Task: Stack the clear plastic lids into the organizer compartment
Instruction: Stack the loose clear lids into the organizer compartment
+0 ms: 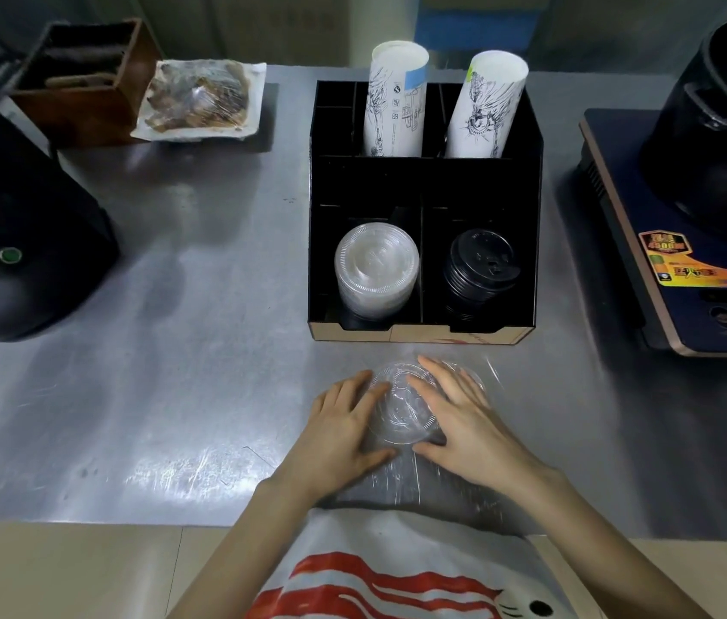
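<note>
Clear lids [375, 268] fill the organizer's [424, 180] front-left compartment, black lids [480, 270] front-right.

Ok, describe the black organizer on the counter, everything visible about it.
The black organizer is a boxy divided tray standing upright on the steel counter. Two back slots hold stacks of printed paper cups; front left holds clear lids, front right black lids. Its front lip looks tan. Neither hand touches it.

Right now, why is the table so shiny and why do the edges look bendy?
Head view: ceiling light glares off the steel table, brightest left of the left hand; the wide lens bends the edges, so the cooker leans; the clear lids between both hands look smeary with reflections beside the right hand.
</note>
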